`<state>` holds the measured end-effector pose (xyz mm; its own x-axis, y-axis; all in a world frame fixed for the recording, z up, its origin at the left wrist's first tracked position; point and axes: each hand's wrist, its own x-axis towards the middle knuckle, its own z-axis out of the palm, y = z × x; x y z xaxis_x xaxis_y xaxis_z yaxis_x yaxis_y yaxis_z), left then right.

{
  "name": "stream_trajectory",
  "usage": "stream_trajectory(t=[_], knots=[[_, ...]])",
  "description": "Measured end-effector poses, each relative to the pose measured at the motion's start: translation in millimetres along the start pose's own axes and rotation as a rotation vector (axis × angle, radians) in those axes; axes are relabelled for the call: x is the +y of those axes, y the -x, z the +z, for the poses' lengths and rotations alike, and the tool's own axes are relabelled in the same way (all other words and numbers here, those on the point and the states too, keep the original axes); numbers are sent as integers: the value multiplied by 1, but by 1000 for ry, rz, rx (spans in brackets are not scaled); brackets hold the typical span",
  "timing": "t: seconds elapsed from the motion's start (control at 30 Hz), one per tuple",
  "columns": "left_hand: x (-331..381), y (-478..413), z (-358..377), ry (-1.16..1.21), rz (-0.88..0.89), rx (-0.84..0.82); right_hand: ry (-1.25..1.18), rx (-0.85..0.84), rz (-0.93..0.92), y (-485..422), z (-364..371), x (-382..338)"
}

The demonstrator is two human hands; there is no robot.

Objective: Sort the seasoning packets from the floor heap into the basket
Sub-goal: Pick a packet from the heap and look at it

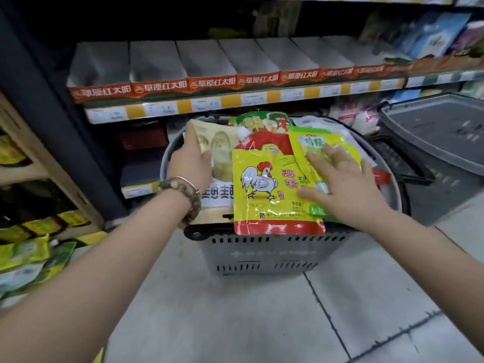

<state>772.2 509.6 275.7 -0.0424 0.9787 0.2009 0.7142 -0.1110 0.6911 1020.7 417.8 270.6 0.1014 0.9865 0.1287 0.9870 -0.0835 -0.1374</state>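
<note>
Looking down from the head view, I see the basket (262, 255) piled high; my left hand (192, 163) grips a beige packet (222, 150) there; my right hand (343, 184) presses flat, fingers spread, on a green packet (311, 142); loose packets (28, 255) near left suggest sorting remains.

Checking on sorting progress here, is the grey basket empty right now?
No, the grey basket is heaped full, with a yellow rooster chicken-essence pouch lying on top.

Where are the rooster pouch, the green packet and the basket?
rooster pouch (259, 180): head view, on the printed rooster.
green packet (313, 141): head view, on its upper label.
basket (262, 255): head view, on its grey front wall.
</note>
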Motion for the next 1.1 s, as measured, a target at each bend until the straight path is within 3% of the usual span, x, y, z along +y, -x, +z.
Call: stream_trajectory(t=[0.07, 0.13, 0.23, 0.3, 0.37, 0.4, 0.47, 0.73, 0.93, 1.1], knots=[[-7, 4, -5, -139, 22, 10, 15, -84, -4, -4, 0, 8], [-10, 9, -5, -262, 47, 29, 57, -62, 16, -8, -3, 15], [-7, 23, 3, -247, 201, 32, 46, -61, -8, -4, -5, 9], [1, 37, 5, -132, 264, -177, 26, -107, -34, 5, -3, -3], [4, 47, 11, -304, 267, -433, 118, -153, -45, 11, 0, -9], [4, 49, 14, -443, 282, -481, 167, -166, -46, 11, 1, -10], [5, 46, 22, -563, 302, -474, 196, -164, -41, 6, 2, -10], [17, 12, 39, -553, 282, -394, 119, -173, -27, -30, -5, 2], [4, 22, 29, -512, 329, -468, 187, -202, -90, -6, 7, 16], [5, 22, 23, -466, 334, -475, 65, -219, -62, -4, -6, 8]])
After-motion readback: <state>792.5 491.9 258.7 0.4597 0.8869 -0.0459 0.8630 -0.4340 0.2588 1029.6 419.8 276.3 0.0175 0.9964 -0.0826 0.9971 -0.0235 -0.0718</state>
